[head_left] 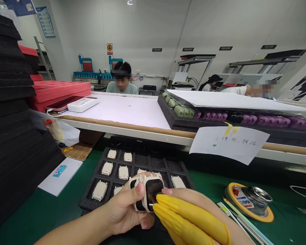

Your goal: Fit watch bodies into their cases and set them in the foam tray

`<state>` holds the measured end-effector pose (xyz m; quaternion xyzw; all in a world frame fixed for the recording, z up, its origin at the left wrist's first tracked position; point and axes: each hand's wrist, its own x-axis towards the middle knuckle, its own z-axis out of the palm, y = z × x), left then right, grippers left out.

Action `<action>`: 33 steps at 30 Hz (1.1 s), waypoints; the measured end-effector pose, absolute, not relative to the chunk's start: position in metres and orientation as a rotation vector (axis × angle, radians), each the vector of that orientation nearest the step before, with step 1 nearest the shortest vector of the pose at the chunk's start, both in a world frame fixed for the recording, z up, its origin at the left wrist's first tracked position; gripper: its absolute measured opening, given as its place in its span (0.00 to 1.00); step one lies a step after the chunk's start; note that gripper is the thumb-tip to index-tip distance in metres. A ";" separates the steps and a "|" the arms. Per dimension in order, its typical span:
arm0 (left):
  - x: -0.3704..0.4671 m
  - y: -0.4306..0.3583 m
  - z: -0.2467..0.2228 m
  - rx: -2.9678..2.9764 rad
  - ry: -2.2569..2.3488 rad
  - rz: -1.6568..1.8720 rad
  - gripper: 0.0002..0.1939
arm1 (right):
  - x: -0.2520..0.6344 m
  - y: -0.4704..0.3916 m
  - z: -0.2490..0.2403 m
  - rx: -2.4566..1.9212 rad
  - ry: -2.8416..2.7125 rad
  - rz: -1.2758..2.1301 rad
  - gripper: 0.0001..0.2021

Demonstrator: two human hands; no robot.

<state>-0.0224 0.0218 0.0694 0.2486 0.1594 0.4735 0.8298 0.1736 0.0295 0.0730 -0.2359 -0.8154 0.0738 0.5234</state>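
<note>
Two white watch cases (154, 190) with dark faces are side by side in my left hand (129, 207), the thumb and fingers wrapped around them. My right hand (193, 214) wears yellow finger covers on some fingers. Its fingertips touch the right-hand case at its lower right edge; whether they grip anything is not clear. Below and behind the hands is a black foam tray (91, 190) with compartments, several of them holding white watch cases (100, 190).
Black foam trays (10, 102) are stacked high at the left. A shelf edge (132, 131) crosses ahead, with a paper note (229, 144) hanging from it. A round dispenser (250, 200), brush and pens lie at the right. People sit beyond.
</note>
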 end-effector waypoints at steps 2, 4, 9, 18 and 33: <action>-0.023 0.021 0.069 0.527 0.357 1.022 0.24 | 0.172 0.033 0.074 -0.584 -2.008 0.161 0.16; -0.023 0.021 0.069 0.526 0.390 1.040 0.24 | 0.167 0.034 0.077 -0.530 -2.029 0.122 0.19; -0.016 0.020 0.065 0.490 0.521 1.069 0.26 | 0.147 0.038 0.087 -0.600 -2.091 0.153 0.26; -0.016 0.020 0.069 0.296 0.678 1.082 0.27 | 0.155 0.044 0.092 -0.670 -2.010 0.573 0.23; -0.017 0.015 0.079 0.565 0.829 1.309 0.24 | 0.165 0.051 0.100 -0.718 -2.134 0.462 0.26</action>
